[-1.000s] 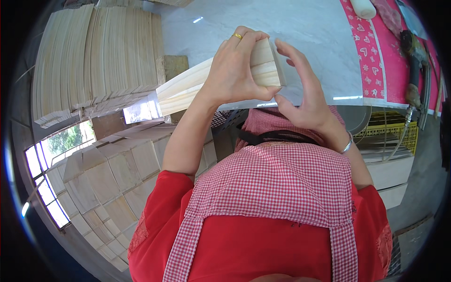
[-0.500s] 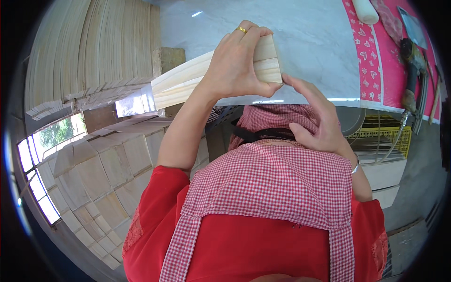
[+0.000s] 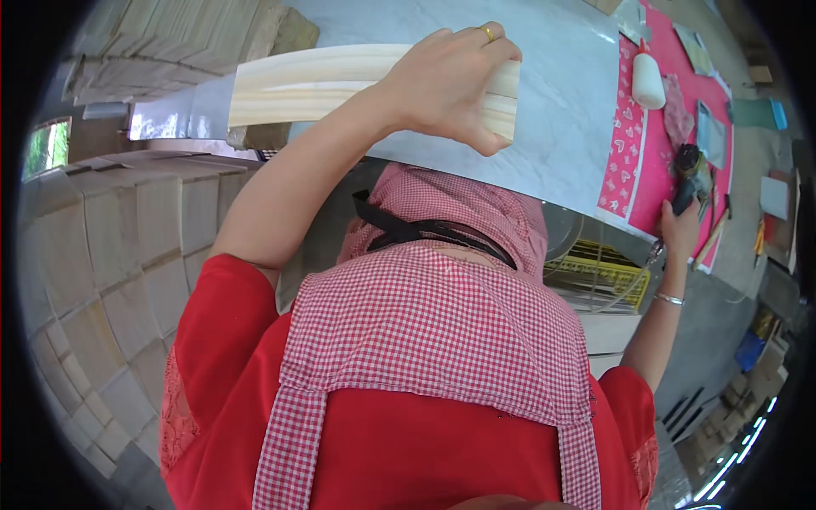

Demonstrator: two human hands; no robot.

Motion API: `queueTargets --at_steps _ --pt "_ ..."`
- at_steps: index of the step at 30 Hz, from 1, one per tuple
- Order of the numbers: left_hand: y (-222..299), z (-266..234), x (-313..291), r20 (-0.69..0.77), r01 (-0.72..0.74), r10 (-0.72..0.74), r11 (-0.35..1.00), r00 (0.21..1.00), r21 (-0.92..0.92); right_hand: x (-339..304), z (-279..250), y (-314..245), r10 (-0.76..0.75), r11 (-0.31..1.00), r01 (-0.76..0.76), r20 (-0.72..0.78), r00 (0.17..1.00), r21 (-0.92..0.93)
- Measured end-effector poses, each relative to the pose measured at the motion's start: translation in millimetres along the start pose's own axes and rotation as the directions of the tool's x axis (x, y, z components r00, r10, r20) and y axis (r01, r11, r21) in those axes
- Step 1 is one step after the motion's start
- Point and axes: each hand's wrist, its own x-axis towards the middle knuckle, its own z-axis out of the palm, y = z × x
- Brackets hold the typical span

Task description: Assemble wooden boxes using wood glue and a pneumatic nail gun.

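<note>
While the left hand (image 3: pixel 450 89) grips pale wooden strips (image 3: pixel 314 85), the right hand (image 3: pixel 680 228) meets a hand tool (image 3: pixel 693 174)

As catalogued from the head view, the items stand as follows.

Wooden strips: several, side by side, lying lengthwise across the left part of the pale marbled counter (image 3: pixel 561 110), near its front edge. Left hand clasped over their right end, thumb at the near side, fingers at the far side; gold-coloured ring (image 3: pixel 487 33) worn.

Hand tool: dark, with a black handle, on a pink sheet (image 3: pixel 620 161) patterned in white at the counter's right. Right hand at the handle's lower end; whether its fingers are closed around it, one cannot tell. Silver-coloured bracelet (image 3: pixel 670 299) at the wrist.

White bottle (image 3: pixel 648 82), red-tipped: on the pink sheet, beyond the tool.

Crumpled pinkish cloth (image 3: pixel 677 110): between bottle and tool.

Boards (image 3: pixel 161 42): stacked, far left.

Brown block (image 3: pixel 293 32): just beside the boards.

Yellow crate (image 3: pixel 608 270): below the counter's front edge, right of the checked apron (image 3: pixel 442 340).
</note>
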Motion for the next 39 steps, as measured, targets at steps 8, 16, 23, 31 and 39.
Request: queueTargets --at_steps 8,16,23,31,39 --pt "-6 10 2 -0.064 -0.048 0.049 0.999 0.997 0.014 52 -12 20 -0.035 0.986 0.026 0.050 0.998 0.166" --pt "-7 9 0 -0.005 0.003 -0.003 1.000 1.000 0.024 -21 -152 -111 -0.218 0.922 0.085 0.324 0.921 0.378" --pt "-8 8 1 0.019 -0.011 0.011 0.999 1.000 0.032 -48 -180 -165 -0.702 0.667 0.610 0.084 0.707 0.428" --pt "7 -31 3 0.169 -0.020 0.026 0.999 0.985 -0.033 -60 -203 -216 -0.703 0.706 0.513 0.396 0.590 0.489" --pt "8 -30 3 0.175 -0.003 0.009 0.999 0.985 -0.038 -49 -200 -213 -0.770 0.637 0.603 0.371 0.519 0.480"
